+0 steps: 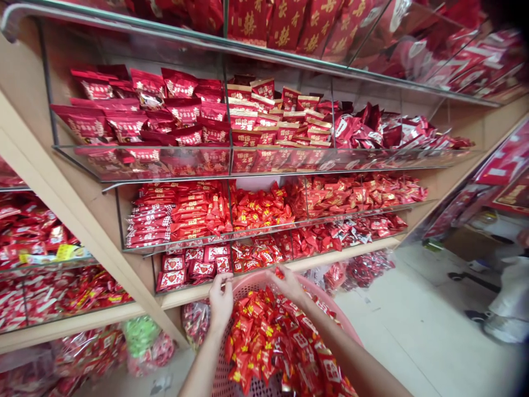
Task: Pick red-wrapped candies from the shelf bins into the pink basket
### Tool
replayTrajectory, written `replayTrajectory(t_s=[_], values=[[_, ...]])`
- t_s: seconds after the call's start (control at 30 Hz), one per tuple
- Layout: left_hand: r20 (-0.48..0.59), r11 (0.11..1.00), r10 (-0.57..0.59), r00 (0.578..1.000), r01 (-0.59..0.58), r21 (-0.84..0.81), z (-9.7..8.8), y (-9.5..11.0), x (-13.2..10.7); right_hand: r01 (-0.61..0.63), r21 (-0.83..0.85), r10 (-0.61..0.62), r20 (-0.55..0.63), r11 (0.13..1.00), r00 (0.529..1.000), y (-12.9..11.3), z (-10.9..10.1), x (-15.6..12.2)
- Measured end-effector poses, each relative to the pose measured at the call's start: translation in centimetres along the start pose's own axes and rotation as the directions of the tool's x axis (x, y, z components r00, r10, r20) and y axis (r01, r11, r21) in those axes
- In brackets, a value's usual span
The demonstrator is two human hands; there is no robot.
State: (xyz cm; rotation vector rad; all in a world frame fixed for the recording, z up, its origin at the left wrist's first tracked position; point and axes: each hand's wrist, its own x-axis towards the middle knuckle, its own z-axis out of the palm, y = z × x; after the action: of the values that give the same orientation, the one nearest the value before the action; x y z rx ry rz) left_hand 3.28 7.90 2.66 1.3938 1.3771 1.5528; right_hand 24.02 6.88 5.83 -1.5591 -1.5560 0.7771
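A pink plastic basket (322, 306) full of red wrapped candies (268, 336) sits low in the middle of the view, in front of the shelves. My left hand (221, 300) grips the basket's far rim, fingers curled over it, close to the lowest shelf bin of red-and-white packets (194, 267). My right hand (289, 284) is at the far rim too, fingers bent down over the candies; a small red candy (279, 272) shows at its fingertips.
Glass-fronted shelves (231, 160) hold rows of red candy packets in several tiers. A wooden upright (78, 215) splits off more bins at left. Bagged candies (363, 267) lie on the floor under the shelf. A person's shoe and leg (502, 314) are at right.
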Motion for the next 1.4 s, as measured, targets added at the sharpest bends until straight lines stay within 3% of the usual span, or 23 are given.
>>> replayTrajectory(t_s=[0.07,0.17,0.3,0.5,0.67,0.8,1.0,1.13,1.23,1.3,1.4], values=[[0.004,1.0,0.002,1.0,-0.002,0.002,0.0,-0.1,0.0,0.01,-0.221,0.005,0.068,0.975,0.998,0.5,0.3,-0.3],[0.006,1.0,0.006,1.0,-0.006,0.003,-0.1,-0.2,0.0,0.043,-0.5,0.025,0.128,0.865,0.991,0.7,1.3,-1.0],[0.005,1.0,0.009,1.0,-0.009,0.002,0.0,-0.3,0.0,0.109,-0.626,0.002,0.174,0.772,0.985,0.5,2.4,-1.8],[-0.002,1.0,0.009,1.0,-0.009,0.002,0.0,-0.3,0.0,0.113,-0.636,0.012,0.189,0.763,0.982,1.2,2.3,-2.1],[0.001,1.0,0.01,1.0,-0.01,0.004,0.0,-0.3,0.0,0.102,-0.485,0.022,0.242,0.868,0.97,2.4,1.4,-2.1],[-0.001,1.0,0.013,1.0,-0.013,0.004,-0.1,-0.4,0.0,0.117,-0.313,-0.07,0.159,0.943,0.985,2.2,0.2,-1.9],[0.001,1.0,0.017,1.0,-0.017,0.0,0.0,-0.6,0.1,0.281,-0.213,-0.296,-0.037,0.936,0.955,-2.3,-3.5,-1.1],[0.007,1.0,0.014,1.0,-0.014,-0.004,0.0,-0.8,0.1,0.443,-0.287,-0.504,-0.197,0.85,0.841,-6.9,-6.8,0.7],[0.006,1.0,0.01,1.0,-0.01,-0.009,-0.1,-0.9,0.1,0.464,-0.371,-0.571,-0.269,0.805,0.775,-10.0,-9.0,3.2],[0.006,1.0,0.009,1.0,-0.009,-0.014,-0.1,-0.8,0.1,0.417,-0.442,-0.556,-0.251,0.794,0.792,-11.8,-9.9,5.2],[0.005,1.0,0.006,1.0,-0.006,-0.02,-0.1,-0.8,0.1,0.272,-0.564,-0.444,-0.19,0.779,0.876,-13.7,-10.0,7.9]])
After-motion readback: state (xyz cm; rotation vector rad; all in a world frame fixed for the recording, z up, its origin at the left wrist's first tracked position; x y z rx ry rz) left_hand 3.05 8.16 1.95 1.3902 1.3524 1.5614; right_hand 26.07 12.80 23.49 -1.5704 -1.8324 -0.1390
